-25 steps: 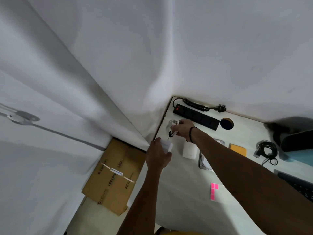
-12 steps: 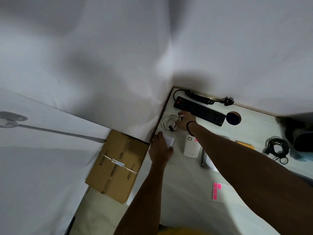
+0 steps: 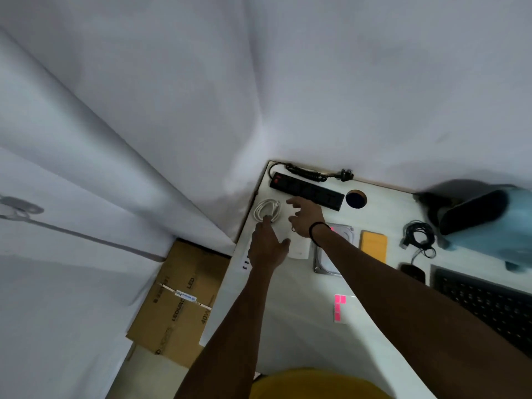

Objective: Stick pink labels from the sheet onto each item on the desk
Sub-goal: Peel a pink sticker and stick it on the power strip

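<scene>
We reach our left hand [image 3: 266, 246] out flat, fingers straight, the fingertips touching the coiled white cable [image 3: 266, 210] at the desk's [image 3: 288, 312] far left corner. Our right hand [image 3: 305, 216] hovers beside it with fingers spread and relaxed, holding nothing, just in front of the black power strip [image 3: 306, 190]. The pink label sheet [image 3: 339, 308] lies nearer us, well apart from both hands
</scene>
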Demonstrator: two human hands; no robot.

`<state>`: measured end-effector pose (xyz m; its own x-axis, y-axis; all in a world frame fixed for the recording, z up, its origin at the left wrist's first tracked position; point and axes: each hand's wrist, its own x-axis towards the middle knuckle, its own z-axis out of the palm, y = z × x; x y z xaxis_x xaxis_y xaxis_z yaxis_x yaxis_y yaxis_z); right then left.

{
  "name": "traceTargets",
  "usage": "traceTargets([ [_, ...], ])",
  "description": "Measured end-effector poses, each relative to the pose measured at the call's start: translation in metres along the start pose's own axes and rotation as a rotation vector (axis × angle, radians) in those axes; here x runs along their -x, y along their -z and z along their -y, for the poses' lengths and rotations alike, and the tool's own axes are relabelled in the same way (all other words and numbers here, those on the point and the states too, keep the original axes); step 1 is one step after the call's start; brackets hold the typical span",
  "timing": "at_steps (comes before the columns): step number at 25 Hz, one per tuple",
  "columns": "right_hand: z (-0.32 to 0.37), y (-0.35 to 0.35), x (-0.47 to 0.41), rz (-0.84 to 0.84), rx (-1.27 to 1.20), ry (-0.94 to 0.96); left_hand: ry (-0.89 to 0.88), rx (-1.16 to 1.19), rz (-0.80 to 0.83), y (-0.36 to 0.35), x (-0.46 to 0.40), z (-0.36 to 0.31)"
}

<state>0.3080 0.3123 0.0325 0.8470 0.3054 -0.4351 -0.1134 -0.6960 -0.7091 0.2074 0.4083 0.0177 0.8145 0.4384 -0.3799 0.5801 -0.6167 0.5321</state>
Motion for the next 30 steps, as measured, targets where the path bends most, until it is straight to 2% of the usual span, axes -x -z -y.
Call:
traceTargets([
  [5,-0.05,0.029,0.073,-0.083,-0.026,-0.029,-0.121,0.037,0.07,-0.027,0.044,-0.021],
  [10,-0.13,0.044,0.145,-0.102,-0.022,-0.189,-0.125,-0.048,0.266,-0.077,0.087,-0.016],
  [15,-0.192,0.034,0.191,0.122,0.242,-0.273,-0.027,-0.097,0.436,-0.117,0.106,-0.003],
  [18,-0.2,0.029,0.197,0.233,0.334,-0.268,-0.064,-0.116,0.466,-0.13,0.11,-0.009],
  [22,-0.202,0.025,0.19,0.316,0.369,-0.251,-0.151,-0.263,0.516,-0.14,0.107,-0.015],
  [25,-0.206,0.028,0.181,0.376,0.388,-0.245,-0.137,-0.349,0.519,-0.144,0.098,-0.019],
  [30,-0.208,0.032,0.171,0.455,0.415,-0.233,-0.105,-0.366,0.478,-0.151,0.087,-0.024],
])
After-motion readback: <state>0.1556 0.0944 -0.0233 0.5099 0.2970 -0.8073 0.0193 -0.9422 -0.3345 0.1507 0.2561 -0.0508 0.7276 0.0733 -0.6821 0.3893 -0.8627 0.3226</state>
